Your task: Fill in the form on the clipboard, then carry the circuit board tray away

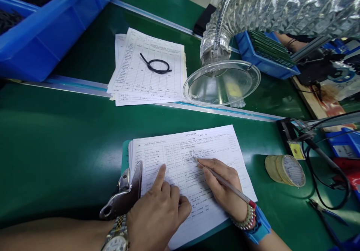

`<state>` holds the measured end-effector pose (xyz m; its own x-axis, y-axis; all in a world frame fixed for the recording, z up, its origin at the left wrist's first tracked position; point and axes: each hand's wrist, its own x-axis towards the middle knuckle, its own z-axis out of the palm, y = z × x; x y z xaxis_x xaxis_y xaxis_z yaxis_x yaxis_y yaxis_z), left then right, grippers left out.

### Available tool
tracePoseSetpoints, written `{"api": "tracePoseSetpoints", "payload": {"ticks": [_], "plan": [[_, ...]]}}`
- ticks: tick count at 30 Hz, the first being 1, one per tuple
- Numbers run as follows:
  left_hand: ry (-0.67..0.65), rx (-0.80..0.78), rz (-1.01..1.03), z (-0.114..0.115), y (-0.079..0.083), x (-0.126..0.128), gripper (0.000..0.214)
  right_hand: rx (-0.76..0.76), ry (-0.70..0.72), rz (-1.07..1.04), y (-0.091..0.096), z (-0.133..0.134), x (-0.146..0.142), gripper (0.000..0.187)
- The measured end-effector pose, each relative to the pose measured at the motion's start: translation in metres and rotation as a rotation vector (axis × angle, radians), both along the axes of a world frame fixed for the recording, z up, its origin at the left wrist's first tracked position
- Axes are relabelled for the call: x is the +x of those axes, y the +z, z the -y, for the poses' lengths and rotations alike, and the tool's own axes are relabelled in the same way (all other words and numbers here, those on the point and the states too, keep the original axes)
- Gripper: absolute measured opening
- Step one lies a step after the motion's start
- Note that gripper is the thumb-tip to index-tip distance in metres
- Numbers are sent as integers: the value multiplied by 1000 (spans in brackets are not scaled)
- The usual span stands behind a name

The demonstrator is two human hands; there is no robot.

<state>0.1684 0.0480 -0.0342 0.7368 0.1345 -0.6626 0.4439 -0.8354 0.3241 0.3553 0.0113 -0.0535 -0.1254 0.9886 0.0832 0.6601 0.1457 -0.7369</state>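
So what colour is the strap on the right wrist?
Bright blue: the wrist strap sits beside a beaded bracelet, shown in the head view.

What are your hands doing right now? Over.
Right hand holds pen, tip on form. Left hand points at form. Tape roll lies apart.

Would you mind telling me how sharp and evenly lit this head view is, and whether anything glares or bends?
In the head view, the form under the pen is sharp but its print is too small to read; glare streaks the foil duct and clear hood; the conveyor rail bows from wide-angle distortion; the right hand casts only soft shadow.
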Motion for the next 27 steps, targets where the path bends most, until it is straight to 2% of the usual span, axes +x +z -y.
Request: {"api": "tracePoseSetpoints", "payload": {"ticks": [9,18,27], "plan": [[-10,-7,-7,-3,1,0,61,12,-79,11,-1,3,2,24],[-7,-23,-24,-5,5,1,63,-27,-200,24,-1,5,10,22],[12,-2,-14,-1,2,1,62,-73,-277,25,-2,6,13,18]]}}
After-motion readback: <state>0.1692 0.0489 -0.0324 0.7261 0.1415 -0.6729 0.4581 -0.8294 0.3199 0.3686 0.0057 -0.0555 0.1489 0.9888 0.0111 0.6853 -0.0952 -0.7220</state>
